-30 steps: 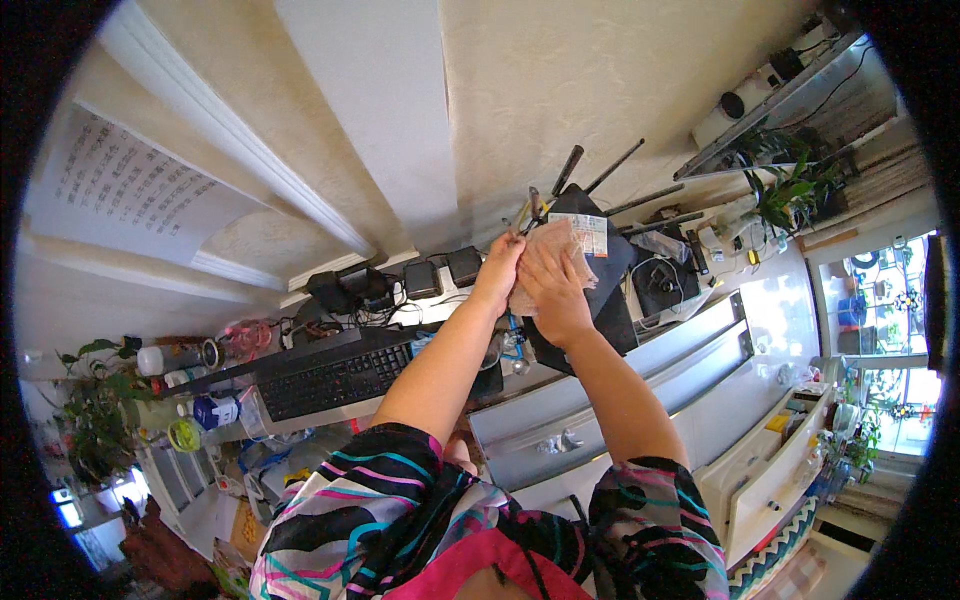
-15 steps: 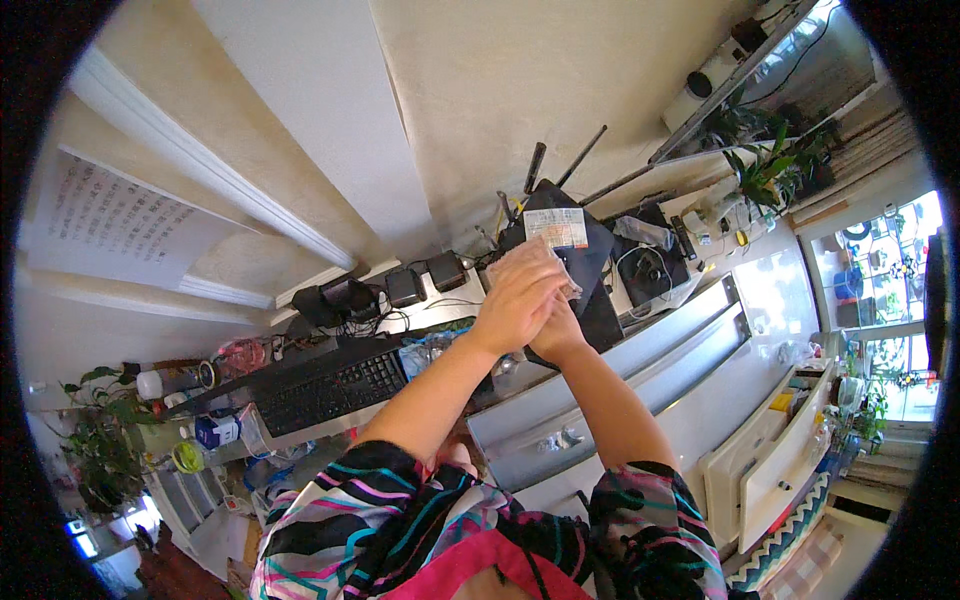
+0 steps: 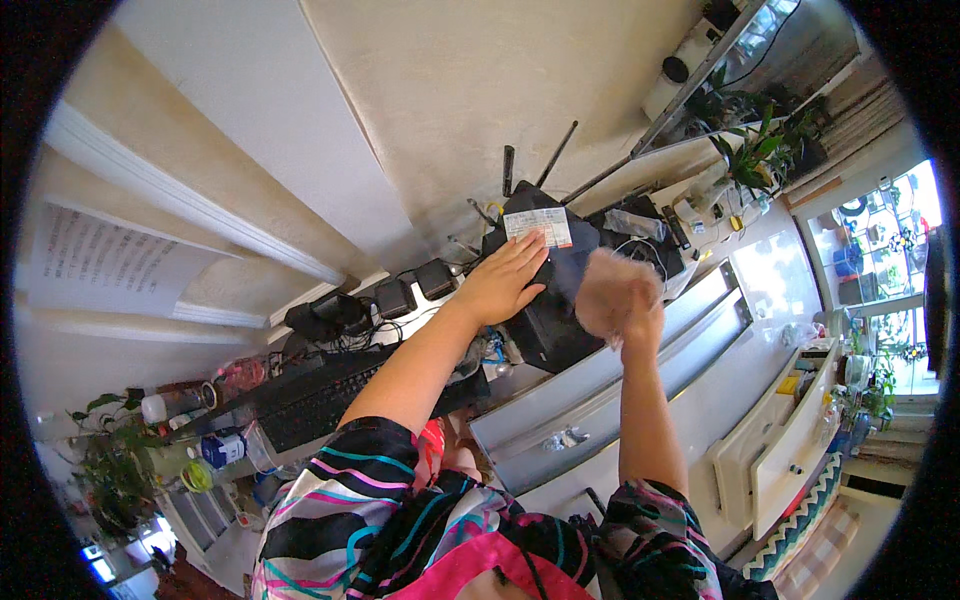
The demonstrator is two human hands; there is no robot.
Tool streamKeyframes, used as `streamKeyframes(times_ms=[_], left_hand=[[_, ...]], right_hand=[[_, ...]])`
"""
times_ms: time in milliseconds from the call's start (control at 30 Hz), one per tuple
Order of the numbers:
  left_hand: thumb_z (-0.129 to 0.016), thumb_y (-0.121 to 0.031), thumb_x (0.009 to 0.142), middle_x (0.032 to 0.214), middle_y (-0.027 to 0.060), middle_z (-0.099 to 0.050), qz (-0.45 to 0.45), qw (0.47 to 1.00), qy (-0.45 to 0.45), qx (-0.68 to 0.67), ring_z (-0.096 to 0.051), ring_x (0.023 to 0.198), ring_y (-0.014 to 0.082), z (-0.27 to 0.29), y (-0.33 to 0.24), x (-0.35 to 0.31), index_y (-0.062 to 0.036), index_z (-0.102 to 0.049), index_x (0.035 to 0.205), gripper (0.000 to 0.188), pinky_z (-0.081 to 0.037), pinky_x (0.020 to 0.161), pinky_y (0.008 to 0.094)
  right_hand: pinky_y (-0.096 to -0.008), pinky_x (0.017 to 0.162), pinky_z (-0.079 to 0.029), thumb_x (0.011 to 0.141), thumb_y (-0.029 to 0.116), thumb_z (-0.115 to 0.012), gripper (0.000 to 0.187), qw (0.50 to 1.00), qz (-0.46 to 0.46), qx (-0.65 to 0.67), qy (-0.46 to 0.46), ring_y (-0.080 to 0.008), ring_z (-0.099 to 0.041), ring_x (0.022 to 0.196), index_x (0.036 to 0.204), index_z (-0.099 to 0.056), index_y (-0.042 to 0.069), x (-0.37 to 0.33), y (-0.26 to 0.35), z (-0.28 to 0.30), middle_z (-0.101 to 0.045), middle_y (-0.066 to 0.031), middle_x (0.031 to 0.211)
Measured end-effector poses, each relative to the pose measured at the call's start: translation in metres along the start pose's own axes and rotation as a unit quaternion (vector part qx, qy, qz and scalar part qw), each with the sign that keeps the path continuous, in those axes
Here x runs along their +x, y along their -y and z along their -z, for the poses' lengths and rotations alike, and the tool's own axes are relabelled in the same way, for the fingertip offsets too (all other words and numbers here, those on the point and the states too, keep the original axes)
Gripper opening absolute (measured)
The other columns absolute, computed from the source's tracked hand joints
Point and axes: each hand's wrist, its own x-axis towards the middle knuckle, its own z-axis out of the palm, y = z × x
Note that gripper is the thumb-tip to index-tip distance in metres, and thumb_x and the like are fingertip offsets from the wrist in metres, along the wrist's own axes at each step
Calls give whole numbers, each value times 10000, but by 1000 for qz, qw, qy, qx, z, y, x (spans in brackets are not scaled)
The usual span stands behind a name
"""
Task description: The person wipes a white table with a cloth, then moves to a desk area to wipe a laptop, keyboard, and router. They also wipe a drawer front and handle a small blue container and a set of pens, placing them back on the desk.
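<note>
My left hand (image 3: pixel 502 282) lies flat on a black router (image 3: pixel 545 325) with upright antennas, fingers stretched out. Its fingertips reach the edge of a white printed label (image 3: pixel 537 226) on the router's top. A pinkish cloth (image 3: pixel 606 297), smeared by motion, is in my right hand (image 3: pixel 642 318), just beyond the router's right side. That hand's fingers are closed on the cloth, partly hidden behind it.
Left of the router stand black adapters (image 3: pixel 395 298) with tangled cables, then a black keyboard (image 3: pixel 315 405). A clear plastic-wrapped item (image 3: pixel 635 226) and white cable lie to the right. Grey drawer fronts (image 3: pixel 600 385) are below; a potted plant (image 3: pixel 750 158) stands far right.
My hands have come apart. The right one has swung right with the cloth, off the router. The left now rests flat on the router near the label. The view has shifted slightly.
</note>
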Motion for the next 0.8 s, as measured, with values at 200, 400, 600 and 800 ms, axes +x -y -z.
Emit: streamKeyframes(times_ms=[200, 400, 600, 800], left_hand=[[-591, -204, 959, 1621, 187, -311, 4, 1000, 8, 9, -252, 1525, 326, 1, -4, 2, 17, -360, 1522, 648, -229, 1248, 456], [-597, -171, 915, 1611, 191, -327, 28, 999, 17, 4, -257, 1523, 318, -2, -4, 3, 40, -411, 1484, 635, -218, 1253, 456], [-607, -171, 905, 1578, 203, -377, 10, 999, 25, 17, -259, 1521, 323, -6, 0, 3, 56, -476, 1434, 591, -191, 1260, 465], [-623, -169, 886, 1514, 216, -449, 19, 999, 23, 11, -319, 1487, 346, -5, -2, -1, 65, -524, 1383, 558, -199, 1258, 474]], right_hand=[[-398, 1042, -443, 939, 89, -608, 345, 865, 446, -219, 69, -320, -590, 1190, 1282, -608, 51, 25, 35, -67, -623, -166, 1299], [-531, 1231, -200, 875, 149, -625, 700, 815, 358, -424, 166, -372, -254, 1520, 1542, -412, 153, 5, -16, -87, -339, -112, 1628], [-525, 1227, -210, 891, 205, -641, 699, 803, 394, -417, 160, -344, -282, 1515, 1548, -408, 161, 42, -5, -103, -350, -91, 1627], [-512, 1215, -238, 865, 179, -666, 705, 811, 395, -393, 178, -351, -306, 1504, 1530, -436, 131, 33, -8, -105, -380, -100, 1611]])
